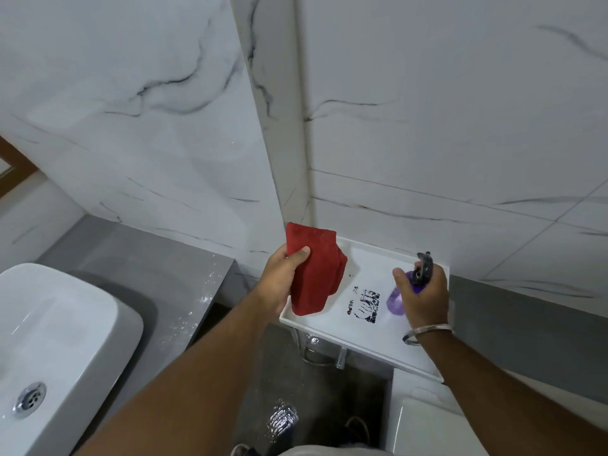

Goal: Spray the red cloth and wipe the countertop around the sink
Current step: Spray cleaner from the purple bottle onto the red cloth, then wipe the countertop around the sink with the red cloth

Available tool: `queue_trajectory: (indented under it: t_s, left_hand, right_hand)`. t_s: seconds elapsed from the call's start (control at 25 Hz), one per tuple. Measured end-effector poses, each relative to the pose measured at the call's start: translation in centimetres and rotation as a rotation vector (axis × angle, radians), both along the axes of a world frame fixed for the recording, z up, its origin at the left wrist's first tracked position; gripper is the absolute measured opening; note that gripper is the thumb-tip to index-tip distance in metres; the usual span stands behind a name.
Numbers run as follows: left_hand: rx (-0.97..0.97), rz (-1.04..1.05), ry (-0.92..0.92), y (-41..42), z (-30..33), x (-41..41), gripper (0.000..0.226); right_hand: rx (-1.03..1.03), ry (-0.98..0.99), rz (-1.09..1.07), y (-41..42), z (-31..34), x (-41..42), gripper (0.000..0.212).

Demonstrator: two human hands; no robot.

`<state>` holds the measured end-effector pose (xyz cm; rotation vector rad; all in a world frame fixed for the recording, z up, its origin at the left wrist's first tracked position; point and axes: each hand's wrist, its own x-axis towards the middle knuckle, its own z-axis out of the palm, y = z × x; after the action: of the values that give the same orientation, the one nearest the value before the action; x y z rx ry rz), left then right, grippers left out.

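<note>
The left hand [282, 282] grips the cloth [313, 272], thumb pressed across its front. The right hand [424, 297] clasps the bottle [399, 299] above the tray [362, 337].

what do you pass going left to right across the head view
sink drain → white sink → grey countertop → left hand → red cloth → black print on the tray → purple spray bottle → right hand

Two hands showing: left hand [279, 281] gripping one red cloth [312, 271], right hand [424, 294] gripping one purple spray bottle [399, 299]. One white tray [368, 337] sitting under both, carrying one dark printed mark [363, 306]. One white sink [56, 337] with one metal drain [29, 399] sitting on one grey countertop [138, 258]. One metal bangle [427, 334] circling right wrist.
</note>
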<state>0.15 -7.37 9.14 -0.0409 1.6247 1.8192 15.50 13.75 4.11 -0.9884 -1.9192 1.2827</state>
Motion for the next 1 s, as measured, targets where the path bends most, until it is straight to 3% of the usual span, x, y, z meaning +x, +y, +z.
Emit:
queue_trajectory:
  t_s: [0.08, 0.16, 0.24, 0.32, 0.36, 0.44, 0.52, 0.6, 0.64, 0.76, 0.84, 1.0]
  left_hand:
    - [0.010, -0.008, 0.028, -1.7, 0.5, -0.6, 0.018]
    - [-0.005, -0.028, 0.060, -3.5, 1.1, -1.2, 0.025]
    - [-0.018, -0.035, 0.077, -5.7, 1.5, -1.8, 0.030]
    - [0.000, -0.051, 0.065, -8.4, 1.7, -2.6, 0.033]
    - [0.019, -0.060, 0.046, -9.8, 1.7, -3.0, 0.035]
    - [0.068, -0.083, 0.002, -13.2, 1.6, -4.0, 0.036]
    - [0.104, -0.147, -0.007, -16.1, 1.8, -5.1, 0.034]
    - [0.120, -0.195, 0.035, -19.1, 1.9, -6.7, 0.032]
    - [0.119, -0.196, 0.055, -20.4, 1.9, -7.6, 0.031]
    - [0.006, -0.148, 0.132, -24.8, 1.8, -11.0, 0.026]
    - [-0.101, -0.213, 0.231, -26.9, 1.8, -13.3, 0.023]
    - [-0.370, -0.229, 0.443, -28.0, 0.4, -18.4, 0.019]
  right_hand:
    - [0.036, -0.078, -0.062, -0.3, 0.3, -0.1, 0.057]
    - [-0.014, -0.275, -0.161, -1.1, 0.8, 0.6, 0.106]
    - [-0.053, -0.442, -0.332, -4.0, 1.2, 2.1, 0.131]
    - [0.007, -0.454, -0.382, -9.4, 1.1, 3.1, 0.119]
    - [0.039, -0.393, -0.288, -12.4, 1.0, 3.2, 0.107]
    - [-0.074, -0.270, 0.123, -18.1, 1.5, 0.9, 0.091]
    - [-0.241, -0.244, 0.556, -21.3, 3.8, -3.4, 0.096]
    - [-0.346, -0.262, 0.791, -23.2, 5.5, -8.5, 0.095]
    - [-0.364, -0.280, 0.860, -23.7, 6.1, -10.8, 0.083]
    - [-0.101, -0.421, 0.939, -25.7, 6.3, -16.5, 0.031]
    - [0.142, -0.486, 0.931, -26.0, 6.0, -19.3, 0.010]
    - [0.395, -0.540, 0.976, -25.8, 4.8, -24.8, 0.016]
